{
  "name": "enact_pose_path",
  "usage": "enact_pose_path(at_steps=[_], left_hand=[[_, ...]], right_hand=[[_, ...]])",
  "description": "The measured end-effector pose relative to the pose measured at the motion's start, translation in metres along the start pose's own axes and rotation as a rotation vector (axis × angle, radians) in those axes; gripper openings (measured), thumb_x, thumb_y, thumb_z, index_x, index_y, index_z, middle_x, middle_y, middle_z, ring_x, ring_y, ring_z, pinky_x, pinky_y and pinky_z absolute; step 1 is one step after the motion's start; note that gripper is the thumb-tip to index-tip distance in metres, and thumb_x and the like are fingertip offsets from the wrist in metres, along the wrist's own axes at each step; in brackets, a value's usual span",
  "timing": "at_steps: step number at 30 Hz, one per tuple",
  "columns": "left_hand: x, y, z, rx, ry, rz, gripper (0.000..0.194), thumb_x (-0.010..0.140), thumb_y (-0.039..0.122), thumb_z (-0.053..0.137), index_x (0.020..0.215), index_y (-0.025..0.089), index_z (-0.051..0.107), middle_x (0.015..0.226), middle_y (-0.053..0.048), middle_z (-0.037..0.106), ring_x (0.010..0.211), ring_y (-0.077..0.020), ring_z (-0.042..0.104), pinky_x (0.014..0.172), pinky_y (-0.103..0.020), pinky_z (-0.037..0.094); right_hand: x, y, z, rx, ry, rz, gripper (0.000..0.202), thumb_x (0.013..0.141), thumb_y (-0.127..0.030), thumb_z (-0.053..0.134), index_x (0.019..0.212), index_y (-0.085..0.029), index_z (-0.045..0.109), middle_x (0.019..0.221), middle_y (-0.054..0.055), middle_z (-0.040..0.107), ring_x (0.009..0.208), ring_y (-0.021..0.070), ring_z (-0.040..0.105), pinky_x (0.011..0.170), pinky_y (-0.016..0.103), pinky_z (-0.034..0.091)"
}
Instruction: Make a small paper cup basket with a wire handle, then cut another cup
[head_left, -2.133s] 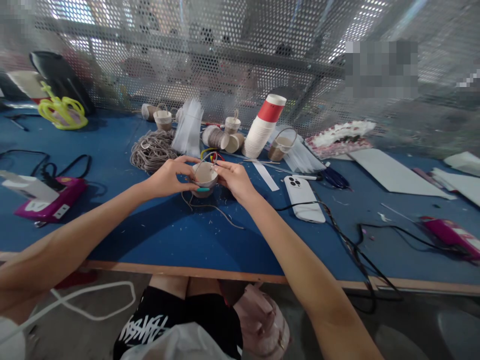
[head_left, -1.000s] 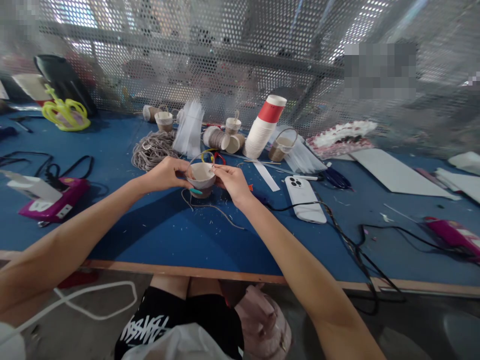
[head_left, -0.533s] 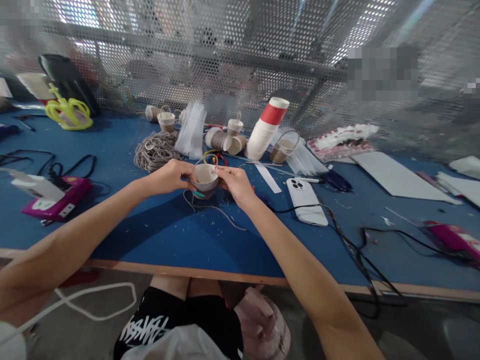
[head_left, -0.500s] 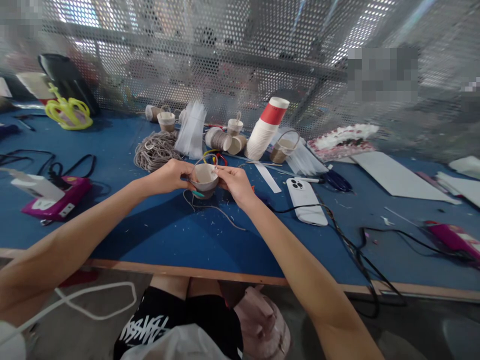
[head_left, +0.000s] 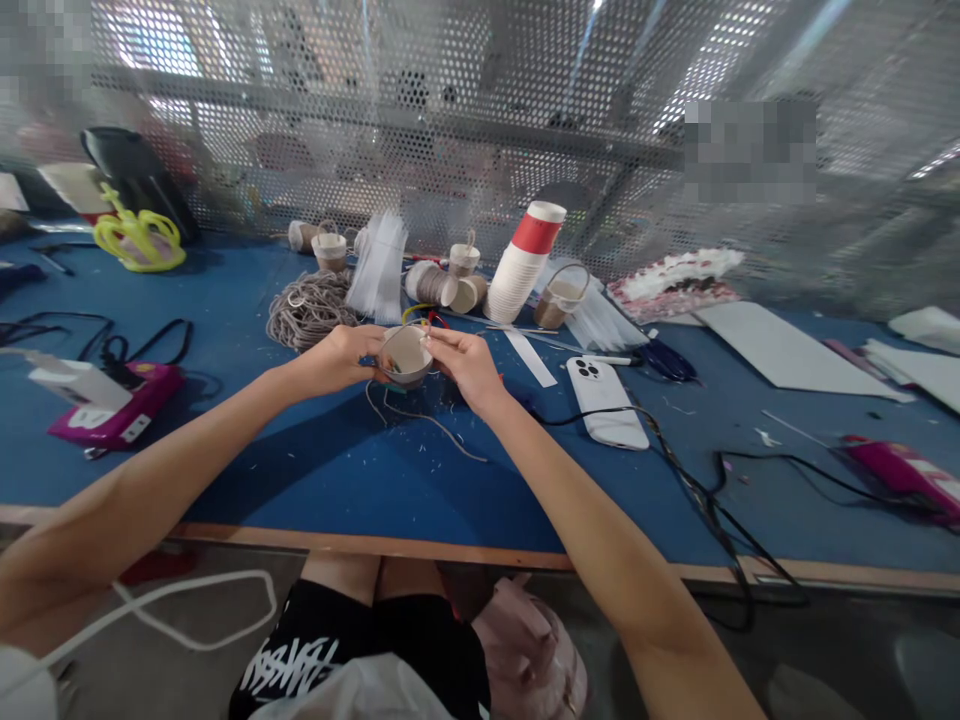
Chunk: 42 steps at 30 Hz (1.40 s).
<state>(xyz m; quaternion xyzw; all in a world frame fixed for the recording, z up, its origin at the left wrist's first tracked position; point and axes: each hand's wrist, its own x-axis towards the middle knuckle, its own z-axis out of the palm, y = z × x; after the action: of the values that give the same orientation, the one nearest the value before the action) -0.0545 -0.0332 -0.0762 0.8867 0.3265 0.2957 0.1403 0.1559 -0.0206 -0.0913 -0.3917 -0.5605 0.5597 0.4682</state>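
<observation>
**Twine-wrapped paper cup held above the blue table**

Twine-wrapped paper cup (head_left: 406,355) sits between your hands over the blue table (head_left: 315,470); your left hand (head_left: 341,357) curls around its side; your right hand (head_left: 466,366) pinches the rim; a twine coil (head_left: 307,306) lies behind.

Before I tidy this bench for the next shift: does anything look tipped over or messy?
Yes. Two small cups lie on their sides beside the leaning cup stack, and pale snippings litter the blue table below both hands' cup.
</observation>
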Motion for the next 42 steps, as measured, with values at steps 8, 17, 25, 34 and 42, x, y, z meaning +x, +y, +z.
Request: enact_pose_path(at_steps=[8, 17, 25, 34, 42], left_hand=[[0.000, 0.002, -0.002, 0.083, -0.058, 0.035, 0.012, 0.084, 0.023, 0.062, 0.077, 0.016, 0.068, 0.091, -0.006, 0.071, 0.096, -0.0177, 0.068, 0.086, -0.029, 0.055], [-0.001, 0.011, -0.005, 0.167, -0.099, 0.166, 0.012, 0.086, 0.016, 0.058, 0.078, 0.016, 0.067, 0.097, -0.008, 0.072, 0.098, -0.0188, 0.067, 0.088, -0.031, 0.055], [-0.001, 0.018, -0.004, 0.135, -0.056, 0.235, 0.012, 0.088, 0.019, 0.058, 0.083, 0.017, 0.069, 0.099, -0.008, 0.074, 0.105, -0.0201, 0.067, 0.097, -0.035, 0.054], [-0.002, 0.015, -0.004, 0.152, -0.087, 0.238, 0.015, 0.089, 0.015, 0.056, 0.081, 0.016, 0.069, 0.103, -0.009, 0.073, 0.108, -0.0199, 0.066, 0.094, -0.033, 0.054], [-0.002, 0.016, -0.004, 0.214, -0.081, 0.270, 0.016, 0.090, 0.014, 0.054, 0.087, 0.014, 0.069, 0.105, -0.010, 0.072, 0.108, -0.0214, 0.066, 0.092, -0.035, 0.056]], right_hand=[[-0.002, -0.007, -0.003, -0.280, 0.054, -0.085, 0.048, 0.059, -0.034, 0.079, 0.102, -0.013, 0.073, 0.100, 0.013, 0.076, 0.099, 0.0261, 0.071, 0.089, 0.041, 0.056], [-0.009, -0.016, -0.002, -0.375, -0.018, -0.153, 0.029, 0.060, -0.028, 0.076, 0.086, -0.016, 0.075, 0.080, 0.007, 0.076, 0.078, 0.0219, 0.071, 0.075, 0.038, 0.059], [-0.012, -0.022, -0.002, -0.494, -0.009, -0.179, 0.026, 0.063, -0.015, 0.070, 0.088, -0.014, 0.076, 0.080, 0.008, 0.075, 0.074, 0.0205, 0.069, 0.072, 0.036, 0.058], [-0.010, -0.028, -0.012, -0.490, -0.199, -0.180, 0.033, 0.064, -0.022, 0.070, 0.096, -0.014, 0.075, 0.083, 0.006, 0.075, 0.075, 0.0184, 0.068, 0.074, 0.035, 0.058], [-0.010, -0.024, -0.009, -0.567, -0.204, -0.209, 0.031, 0.067, -0.024, 0.067, 0.095, -0.012, 0.074, 0.082, 0.008, 0.074, 0.074, 0.0193, 0.068, 0.069, 0.033, 0.056]])
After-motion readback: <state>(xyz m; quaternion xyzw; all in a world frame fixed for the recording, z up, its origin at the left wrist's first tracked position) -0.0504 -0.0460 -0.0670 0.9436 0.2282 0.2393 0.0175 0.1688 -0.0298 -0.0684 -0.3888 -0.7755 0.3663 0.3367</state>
